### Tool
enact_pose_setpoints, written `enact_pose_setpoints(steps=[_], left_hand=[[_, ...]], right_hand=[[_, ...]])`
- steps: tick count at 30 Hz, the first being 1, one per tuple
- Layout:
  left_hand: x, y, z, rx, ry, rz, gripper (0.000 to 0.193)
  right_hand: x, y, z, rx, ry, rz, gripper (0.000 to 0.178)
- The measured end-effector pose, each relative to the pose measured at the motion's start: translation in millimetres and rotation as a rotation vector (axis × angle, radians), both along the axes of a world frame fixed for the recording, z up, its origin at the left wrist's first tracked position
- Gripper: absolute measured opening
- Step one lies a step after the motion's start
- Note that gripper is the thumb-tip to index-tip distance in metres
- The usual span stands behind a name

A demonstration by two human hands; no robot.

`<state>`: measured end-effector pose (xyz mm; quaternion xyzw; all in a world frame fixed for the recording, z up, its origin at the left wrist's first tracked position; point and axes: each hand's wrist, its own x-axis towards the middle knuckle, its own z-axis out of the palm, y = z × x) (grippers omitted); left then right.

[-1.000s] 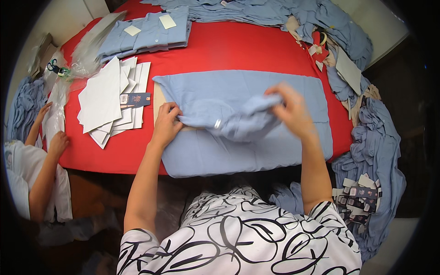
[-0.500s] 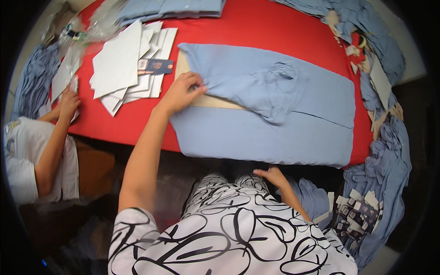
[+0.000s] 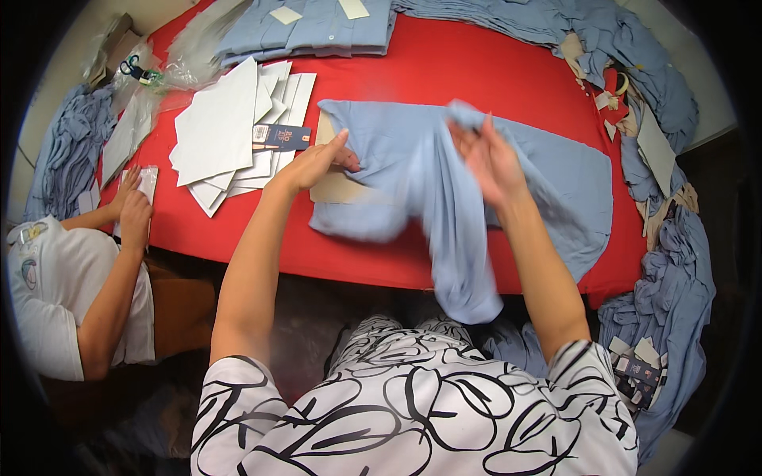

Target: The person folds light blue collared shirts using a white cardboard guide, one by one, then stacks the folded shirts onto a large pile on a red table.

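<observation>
A light blue shirt lies on the red table in front of me, with a beige board showing at its left end. My left hand rests there, fingers on the cloth and thumb lifted apart. My right hand, slightly smeared by motion, is raised over the shirt's middle. It grips a sleeve near its end, and the blurred cloth hangs past the table's front edge. The fingertips are partly hidden by the fabric.
White sheets and a dark tag lie left of the shirt. Folded blue shirts are stacked behind. A co-worker's hands are at the left with a pale flat packet. Scissors, plastic bags and more blue garments surround the table.
My right hand has come up from below the table edge and lifted a sleeve off the shirt. The cloth's near side has been pulled up. My left hand's thumb has opened away.
</observation>
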<state>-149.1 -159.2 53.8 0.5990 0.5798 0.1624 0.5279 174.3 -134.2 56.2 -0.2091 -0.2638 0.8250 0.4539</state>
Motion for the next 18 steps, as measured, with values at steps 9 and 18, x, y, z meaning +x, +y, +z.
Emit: enact_pose_setpoints(steps=[9, 18], left_hand=[[-2, -14, -37, 0.531, 0.31, -0.12, 0.044], [19, -9, -15, 0.591, 0.423, -0.015, 0.032]], right_hand=[[114, -124, -19, 0.372, -1.286, -0.446, 0.024], [191, -214, -68, 0.706, -2.141, -0.728, 0.032]])
